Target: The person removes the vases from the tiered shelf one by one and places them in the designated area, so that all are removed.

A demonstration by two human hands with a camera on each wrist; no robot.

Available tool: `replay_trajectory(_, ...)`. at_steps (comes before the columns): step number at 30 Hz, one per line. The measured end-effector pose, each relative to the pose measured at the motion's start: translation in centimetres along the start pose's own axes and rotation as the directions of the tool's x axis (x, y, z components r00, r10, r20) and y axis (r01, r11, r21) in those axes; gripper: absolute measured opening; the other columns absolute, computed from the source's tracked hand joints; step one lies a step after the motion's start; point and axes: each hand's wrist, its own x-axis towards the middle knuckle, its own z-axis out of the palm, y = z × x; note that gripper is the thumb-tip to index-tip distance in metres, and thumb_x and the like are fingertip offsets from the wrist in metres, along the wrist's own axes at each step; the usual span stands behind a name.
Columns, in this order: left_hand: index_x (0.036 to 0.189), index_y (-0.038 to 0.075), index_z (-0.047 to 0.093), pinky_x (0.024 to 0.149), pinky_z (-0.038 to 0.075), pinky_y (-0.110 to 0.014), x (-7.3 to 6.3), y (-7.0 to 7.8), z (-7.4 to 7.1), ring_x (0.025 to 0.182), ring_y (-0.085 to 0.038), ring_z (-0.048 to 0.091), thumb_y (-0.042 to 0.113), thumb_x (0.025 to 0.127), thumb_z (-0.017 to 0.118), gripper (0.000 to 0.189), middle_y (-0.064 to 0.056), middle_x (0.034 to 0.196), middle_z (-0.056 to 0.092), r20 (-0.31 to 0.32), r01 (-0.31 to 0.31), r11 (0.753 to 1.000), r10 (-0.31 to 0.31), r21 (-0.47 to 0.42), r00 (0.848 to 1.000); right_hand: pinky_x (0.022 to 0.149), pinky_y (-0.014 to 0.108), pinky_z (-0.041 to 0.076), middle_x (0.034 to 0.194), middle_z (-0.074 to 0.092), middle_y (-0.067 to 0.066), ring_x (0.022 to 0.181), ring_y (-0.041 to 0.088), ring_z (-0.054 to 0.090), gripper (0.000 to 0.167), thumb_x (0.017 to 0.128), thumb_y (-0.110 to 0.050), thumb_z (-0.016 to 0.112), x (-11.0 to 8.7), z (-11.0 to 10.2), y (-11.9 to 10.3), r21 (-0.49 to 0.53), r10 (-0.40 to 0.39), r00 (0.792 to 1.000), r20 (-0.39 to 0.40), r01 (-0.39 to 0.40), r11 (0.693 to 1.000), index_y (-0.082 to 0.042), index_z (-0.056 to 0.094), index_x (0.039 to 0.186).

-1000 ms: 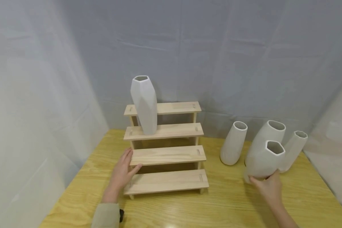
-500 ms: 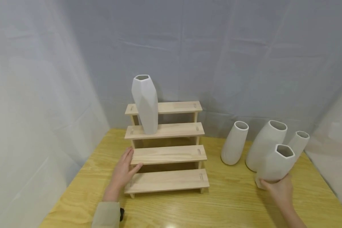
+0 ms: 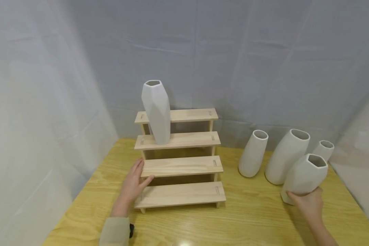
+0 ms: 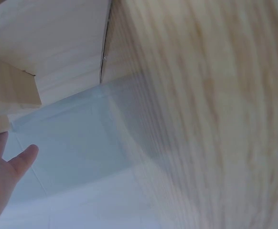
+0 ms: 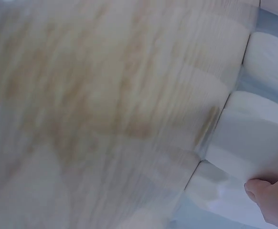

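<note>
My right hand [image 3: 309, 203] grips a white faceted vase [image 3: 305, 176] low on its body, thumb on the near side. The vase leans slightly right, its base close to the tabletop. In the right wrist view, the thumb lies against the pale vase wall [image 5: 246, 145]. My left hand [image 3: 132, 184] rests on the left side of a wooden stepped shelf [image 3: 181, 194], fingers along its edge and thumb stretched towards the front. The left wrist view has only part of that hand [image 4: 0, 176], beside the wood. A tall faceted vase [image 3: 156, 112] stands on the shelf's second tier from the top.
Left of the held vase stand a slim white vase [image 3: 252, 155] and a wider, slanting vase [image 3: 286, 159]. Another narrow vase [image 3: 324, 149] is partly hidden behind the held one. Grey cloth [image 3: 233, 68] hangs behind the wooden table [image 3: 203, 227].
My right hand has shifted right with the faceted vase, which now covers more of the narrow vase behind and less of the slanting one. The left hand has stayed on the shelf.
</note>
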Motion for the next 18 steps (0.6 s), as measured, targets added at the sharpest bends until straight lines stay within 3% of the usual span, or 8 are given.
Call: replay_trajectory(18,0.138,-0.004,0.022,0.104,0.017,-0.047,-0.04,0.00,0.05,0.129,-0.033,0.016,0.043,0.087,0.051,0.075,-0.017,0.143,0.018,0.004,0.007,1.000,-0.007,-0.005,1.000,0.078,0.061,0.032,0.103,0.037,0.043,0.092,0.056,0.038,0.085,0.065,-0.014,0.071,0.78,-0.63,0.75,-0.024,0.058,0.995,0.075,-0.056,0.998,0.019,0.017,0.121)
